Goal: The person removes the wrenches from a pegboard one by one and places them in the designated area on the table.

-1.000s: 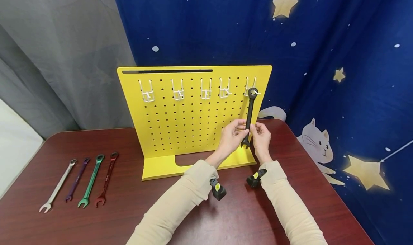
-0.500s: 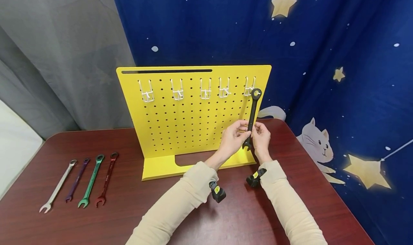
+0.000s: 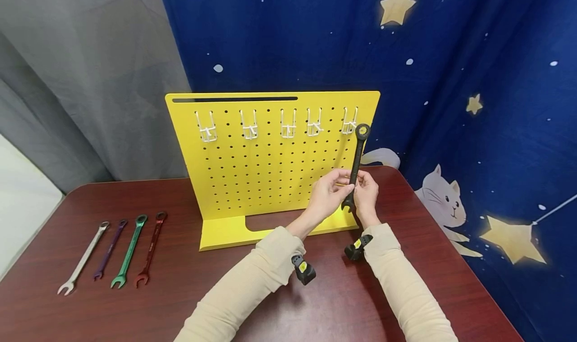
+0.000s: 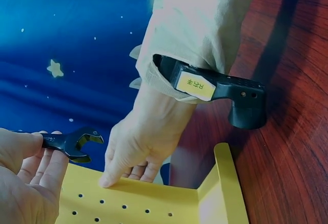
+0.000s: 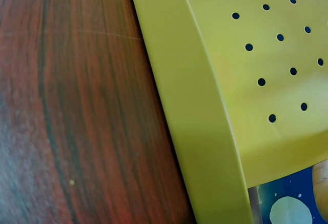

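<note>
A black combination wrench point(image 3: 357, 156) stands nearly upright in front of the pegboard's right side, ring end up. My left hand point(image 3: 328, 192) pinches its lower shaft between thumb and fingers, and the open-end jaw point(image 4: 84, 143) sticks out past them in the left wrist view. The ring is just right of the rightmost white hook point(image 3: 349, 121) and appears clear of its tip. My right hand point(image 3: 366, 194) grips the right edge of the yellow pegboard point(image 3: 270, 177), thumb on the front face in the left wrist view point(image 4: 146, 137). Its other fingers are partly hidden behind the board.
Several white hooks line the pegboard's upper part, including a far left one point(image 3: 207, 131). Silver point(image 3: 83, 259), purple point(image 3: 110, 249), green point(image 3: 129, 252) and red point(image 3: 151, 249) wrenches lie on the wooden table point(image 3: 180, 302) at left. A blue curtain point(image 3: 293, 41) hangs behind.
The wrench's ring end has moved right, from around the rightmost hook to beside its tip. My left hand has shifted slightly right with it; the right hand stays at the board's edge.
</note>
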Action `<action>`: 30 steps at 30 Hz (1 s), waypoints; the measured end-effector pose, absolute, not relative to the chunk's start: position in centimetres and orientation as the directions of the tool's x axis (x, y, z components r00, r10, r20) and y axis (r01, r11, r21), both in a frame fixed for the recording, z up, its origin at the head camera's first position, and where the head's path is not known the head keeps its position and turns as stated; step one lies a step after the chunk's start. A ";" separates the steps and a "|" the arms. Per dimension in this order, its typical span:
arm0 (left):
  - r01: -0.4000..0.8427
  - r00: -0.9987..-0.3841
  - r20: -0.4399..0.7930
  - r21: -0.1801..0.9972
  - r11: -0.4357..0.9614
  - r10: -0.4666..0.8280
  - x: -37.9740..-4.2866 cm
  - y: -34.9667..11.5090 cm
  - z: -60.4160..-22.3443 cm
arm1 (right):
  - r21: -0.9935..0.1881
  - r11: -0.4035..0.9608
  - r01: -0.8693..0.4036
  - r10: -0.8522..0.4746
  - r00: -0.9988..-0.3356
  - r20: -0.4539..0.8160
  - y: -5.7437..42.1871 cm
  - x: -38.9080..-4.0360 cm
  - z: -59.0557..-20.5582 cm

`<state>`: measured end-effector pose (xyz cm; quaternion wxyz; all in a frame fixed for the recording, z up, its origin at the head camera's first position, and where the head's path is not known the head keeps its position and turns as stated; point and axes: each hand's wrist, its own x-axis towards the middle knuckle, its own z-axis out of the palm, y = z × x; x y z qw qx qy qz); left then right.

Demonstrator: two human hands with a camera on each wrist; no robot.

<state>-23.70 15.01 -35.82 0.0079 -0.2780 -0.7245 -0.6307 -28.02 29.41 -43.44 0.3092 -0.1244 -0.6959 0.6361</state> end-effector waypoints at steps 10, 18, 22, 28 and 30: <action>0.390 -0.824 0.364 0.920 -0.032 0.433 -22.7 14.1 -35.6 | -0.958 0.137 -0.252 0.543 -0.790 0.286 29.2 -27.5 -43.3; 0.408 -0.808 0.380 0.912 -0.038 0.450 -21.8 12.4 -36.2 | -0.948 0.166 -0.272 0.540 -0.780 0.318 28.6 -26.7 -41.5; 0.409 -0.806 0.378 0.912 -0.033 0.456 -21.4 11.5 -36.7 | -0.952 0.161 -0.260 0.545 -0.781 0.306 28.9 -26.9 -41.8; 0.404 -0.811 0.365 0.915 -0.014 0.458 -20.6 10.3 -37.4 | -0.956 0.178 -0.234 0.553 -0.780 0.294 29.5 -27.9 -43.4; 0.398 -0.814 0.357 0.917 -0.007 0.459 -20.3 9.8 -37.7 | -0.953 0.188 -0.239 0.552 -0.777 0.304 29.4 -28.0 -43.5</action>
